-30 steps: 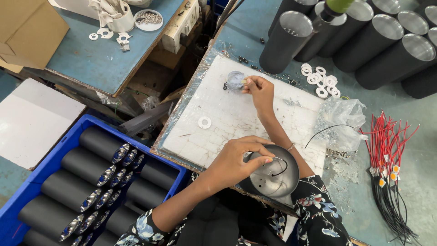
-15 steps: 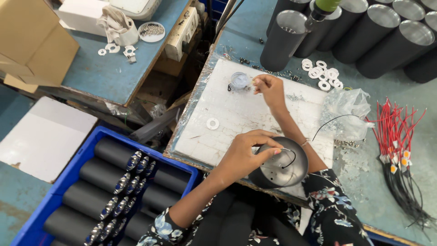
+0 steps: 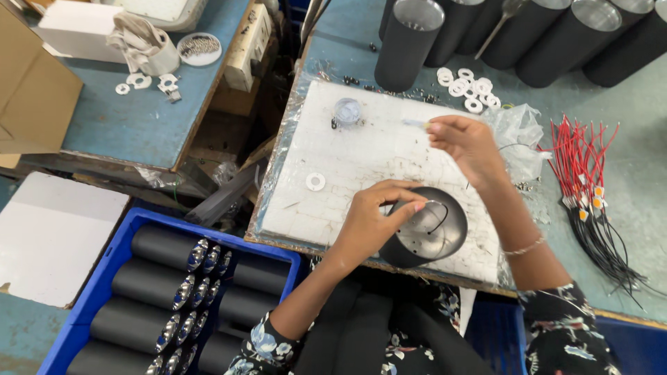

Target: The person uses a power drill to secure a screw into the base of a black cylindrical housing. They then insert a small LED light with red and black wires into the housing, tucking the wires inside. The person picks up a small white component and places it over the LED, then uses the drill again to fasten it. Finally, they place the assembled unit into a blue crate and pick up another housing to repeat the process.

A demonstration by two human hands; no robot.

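Note:
My left hand point(image 3: 375, 219) grips the near rim of an open black cylinder housing point(image 3: 434, 232) that stands at the front edge of a white work board point(image 3: 347, 160). A thin black wire loops inside the housing. My right hand point(image 3: 467, 144) hovers above the board just behind the housing, fingertips pinched on a small pale part point(image 3: 415, 123). A small clear round dish point(image 3: 347, 110) lies on the board to the left of that hand. A single white washer point(image 3: 315, 182) rests near the board's middle.
Tall black cylinders point(image 3: 407, 42) stand along the back. Several white washers point(image 3: 469, 85) and a clear plastic bag point(image 3: 517, 125) lie nearby. Red and black wires point(image 3: 590, 173) lie at right. A blue crate point(image 3: 111, 278) of black tubes sits low left.
My right hand has left the clear dish and drawn back to the right, above the housing, with a small part pinched. My left hand stays on the housing rim.

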